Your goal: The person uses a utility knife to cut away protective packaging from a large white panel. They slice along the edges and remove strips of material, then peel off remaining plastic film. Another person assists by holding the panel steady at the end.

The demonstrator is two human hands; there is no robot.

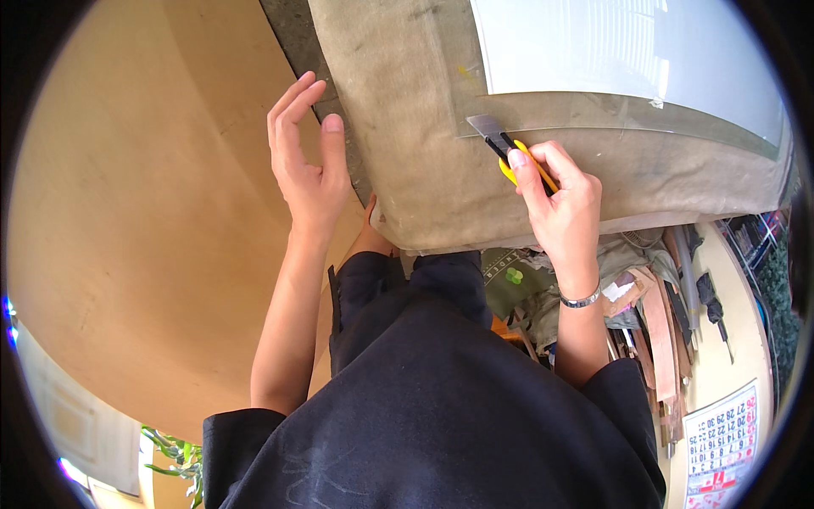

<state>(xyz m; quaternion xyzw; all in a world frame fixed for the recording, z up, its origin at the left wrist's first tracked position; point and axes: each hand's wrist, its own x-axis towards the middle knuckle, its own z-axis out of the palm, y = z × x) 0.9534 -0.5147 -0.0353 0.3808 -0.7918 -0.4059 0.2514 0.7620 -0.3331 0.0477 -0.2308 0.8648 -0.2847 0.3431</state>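
Note:
My right hand (563, 191) grips a yellow and black snap-off utility knife (509, 153), its wide blade extended and pointing to the upper left. The blade tip lies over the near left corner of a clear sheet (540, 113), perhaps glass or plastic; whether it touches cannot be told. On that sheet rests a white glossy panel (572, 51) with light reflections. Under both is a table covered with a worn tan cloth (407, 127). My left hand (311, 146) is raised left of the table's edge, fingers apart, holding nothing.
A large tan board (140, 191) stands close on the left. Below the table at right are wood strips (658, 337), a green bag (515, 280) and crumpled cloth. A folded umbrella (711, 302) and a calendar (722, 439) hang on the right wall. Leaves (178, 458) show at lower left.

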